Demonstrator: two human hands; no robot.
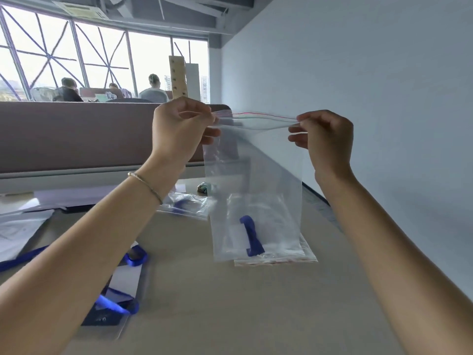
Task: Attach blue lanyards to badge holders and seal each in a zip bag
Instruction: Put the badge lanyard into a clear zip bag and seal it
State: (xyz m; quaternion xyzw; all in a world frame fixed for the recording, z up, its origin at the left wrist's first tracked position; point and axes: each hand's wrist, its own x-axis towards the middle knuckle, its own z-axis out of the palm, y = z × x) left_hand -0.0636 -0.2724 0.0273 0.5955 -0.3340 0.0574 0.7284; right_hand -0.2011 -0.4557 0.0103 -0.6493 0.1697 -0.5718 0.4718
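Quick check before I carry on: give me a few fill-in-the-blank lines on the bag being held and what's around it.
1. Both hands, left and right, pinch the zip bag at its ____ edge.
2. The lanyard inside the held bag is ____ in colour.
3. The held bag hangs above a stack of flat bags lying on the ____.
4. A thin bracelet circles the ____ wrist.

Missing words: top; blue; table; left

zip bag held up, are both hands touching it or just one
Touching, both. The head view shows the left hand pinching one top corner of the zip bag and the right hand pinching the other, at the seal strip.
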